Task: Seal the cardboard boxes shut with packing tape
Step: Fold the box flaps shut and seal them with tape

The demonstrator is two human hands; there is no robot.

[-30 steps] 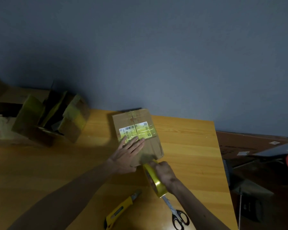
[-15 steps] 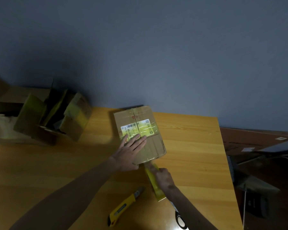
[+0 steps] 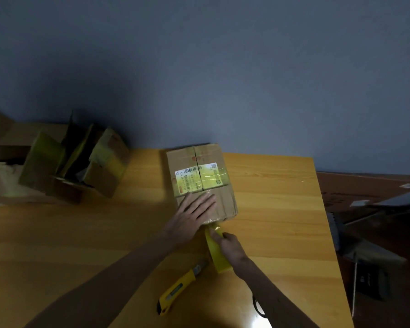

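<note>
Currently the left hand (image 3: 191, 217) presses flat, fingers (image 3: 205, 201) straight, on the cardboard box (image 3: 224, 200) on the desk (image 3: 275, 209); the right hand (image 3: 231, 247) grips the yellow tape roll (image 3: 217, 253) at its near edge. Seam taping seems underway; cutting the strip likely follows.

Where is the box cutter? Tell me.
Head view, low centre: the box cutter lies on the table, nearer than the cardboard box, just left of the tape roll in the right hand.
</note>
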